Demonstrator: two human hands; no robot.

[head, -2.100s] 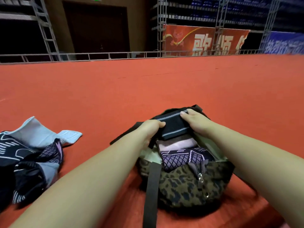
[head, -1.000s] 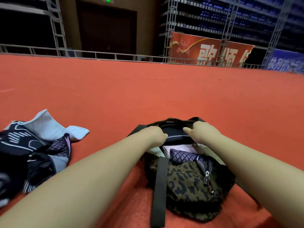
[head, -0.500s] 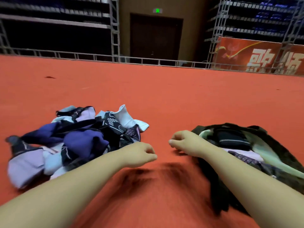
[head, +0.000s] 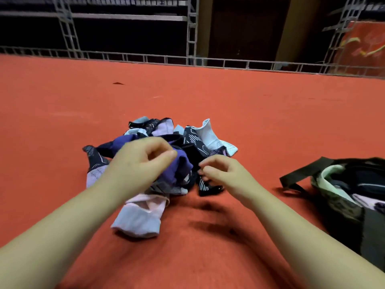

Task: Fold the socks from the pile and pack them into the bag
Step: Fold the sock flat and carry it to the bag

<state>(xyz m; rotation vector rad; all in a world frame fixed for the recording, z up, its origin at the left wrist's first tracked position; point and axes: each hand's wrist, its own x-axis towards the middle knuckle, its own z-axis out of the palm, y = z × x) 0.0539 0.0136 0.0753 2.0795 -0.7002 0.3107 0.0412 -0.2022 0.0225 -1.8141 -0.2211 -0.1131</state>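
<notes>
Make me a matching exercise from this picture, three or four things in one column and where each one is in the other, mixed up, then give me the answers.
Things:
1. sock pile
2. bag
3. pale lilac sock
4. left hand

Places:
A. at the right edge of the view, open
B. over the pile's left part
C. middle of the red floor
D. nearest end of the pile

Pairs: 1-C, 2-A, 3-D, 4-B

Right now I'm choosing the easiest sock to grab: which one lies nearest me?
The pale lilac-pink sock at the pile's front edge; it lies flat, clear of the tangled dark and purple ones behind it.
</notes>
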